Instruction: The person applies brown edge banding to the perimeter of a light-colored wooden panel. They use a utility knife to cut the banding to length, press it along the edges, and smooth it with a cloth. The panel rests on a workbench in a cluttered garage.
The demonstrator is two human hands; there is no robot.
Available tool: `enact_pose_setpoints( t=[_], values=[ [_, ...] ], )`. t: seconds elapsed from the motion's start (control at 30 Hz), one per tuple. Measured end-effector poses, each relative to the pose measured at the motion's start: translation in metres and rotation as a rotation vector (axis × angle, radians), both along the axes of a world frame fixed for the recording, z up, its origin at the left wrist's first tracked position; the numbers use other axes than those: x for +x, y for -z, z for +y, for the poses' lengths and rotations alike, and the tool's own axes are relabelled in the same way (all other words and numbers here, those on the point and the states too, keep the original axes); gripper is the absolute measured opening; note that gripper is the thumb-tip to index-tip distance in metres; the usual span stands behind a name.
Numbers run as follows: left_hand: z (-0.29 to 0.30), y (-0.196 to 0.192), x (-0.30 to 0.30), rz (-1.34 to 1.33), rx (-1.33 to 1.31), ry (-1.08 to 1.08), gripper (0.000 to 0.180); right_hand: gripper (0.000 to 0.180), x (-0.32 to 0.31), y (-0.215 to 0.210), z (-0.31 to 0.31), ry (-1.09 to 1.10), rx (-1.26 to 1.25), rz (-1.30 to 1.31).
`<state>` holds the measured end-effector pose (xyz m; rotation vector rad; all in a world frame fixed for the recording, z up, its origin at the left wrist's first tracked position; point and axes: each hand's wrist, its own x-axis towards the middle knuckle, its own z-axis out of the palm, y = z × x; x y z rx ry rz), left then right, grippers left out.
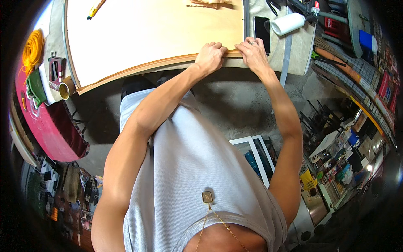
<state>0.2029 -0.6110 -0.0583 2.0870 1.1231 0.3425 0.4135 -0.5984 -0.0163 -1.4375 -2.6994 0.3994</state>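
A large frame with a pale backing board (155,33) lies on the table in front of me, its light wooden near rail (138,70) toward my body. My left hand (211,57) is closed over this rail, right of the middle, with curled fingers. At the near right corner my right hand (254,53) pinches the rail's end, fingers bent. A thin brown strip (233,53) shows along the rail between the two hands; whether it is a separate piece I cannot tell. Just beyond my right hand lies a black phone (262,30).
A white bottle (289,24) lies at the table's right. On the board are a yellow utility knife (95,9) and crumpled tan material (210,3). Leftward are a yellow cord coil (33,48), a tape roll (64,91) and a red-covered bench (54,130). Cluttered shelves stand right.
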Motion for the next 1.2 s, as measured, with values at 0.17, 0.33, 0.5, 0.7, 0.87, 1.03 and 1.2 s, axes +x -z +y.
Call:
enact_pose_setpoints(
  t=[0.17,0.33,0.5,0.7,0.87,1.03,1.2],
  values=[
    [0.001,0.009,0.016,0.057,-0.064,0.022,0.024,0.017,0.002,0.004,0.001,-0.001,-0.05,-0.081],
    [-0.002,0.007,0.015,0.08,0.003,0.059,0.021,0.016,0.001,-0.004,-0.007,0.0,-0.051,-0.146],
    [-0.006,0.004,0.015,0.174,0.059,0.091,0.022,0.023,-0.001,-0.005,-0.021,0.086,-0.073,-0.219],
    [-0.006,-0.008,-0.003,0.256,0.04,0.129,0.025,0.02,0.004,0.011,-0.024,0.053,-0.036,-0.281],
    [-0.009,-0.016,-0.062,0.427,0.066,0.157,0.031,0.03,-0.02,-0.011,-0.024,0.084,0.04,-0.375],
    [0.001,-0.021,-0.104,0.202,-0.165,0.082,0.042,0.067,-0.123,-0.016,-0.02,0.073,-0.038,-0.165],
    [-0.003,-0.038,-0.285,0.387,-0.205,-0.179,0.024,0.05,-0.26,0.015,-0.026,-0.027,-0.258,0.086]
  ],
)
